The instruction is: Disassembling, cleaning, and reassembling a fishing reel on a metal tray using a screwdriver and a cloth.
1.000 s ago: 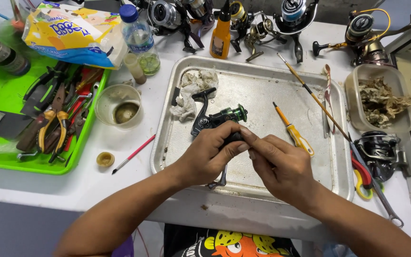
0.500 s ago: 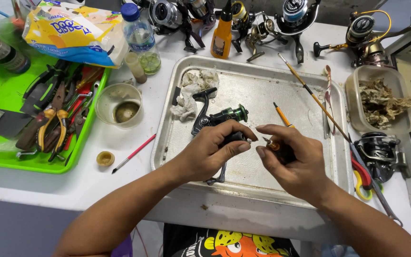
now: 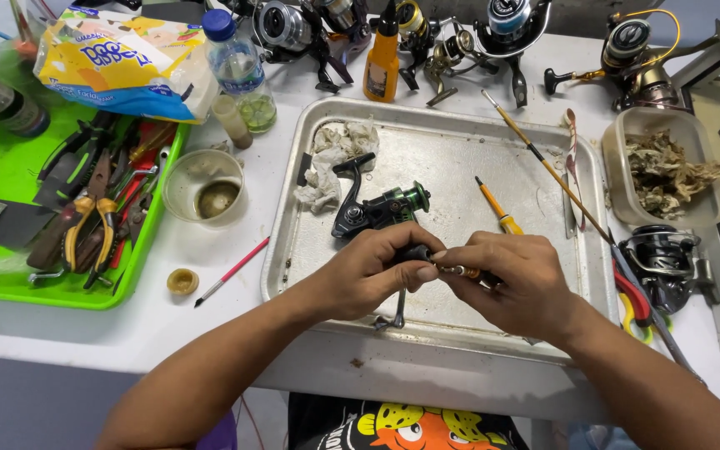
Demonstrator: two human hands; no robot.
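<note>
Hands: left hand (image 3: pixel 377 271) and right hand (image 3: pixel 514 279) are pinching a small metal part (image 3: pixel 452 270) together.
Tray: dented metal tray (image 3: pixel 477 142) is holding a black reel (image 3: pixel 377 210) and a crumpled rag (image 3: pixel 331 162).

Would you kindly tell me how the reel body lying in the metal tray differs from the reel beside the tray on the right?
The reel body is black with a green band; the right-hand reel is dark grey and silver. The first lies inside the metal tray, above the hands; the second sits on the white table, untouched. Both are spinning reels.
</note>
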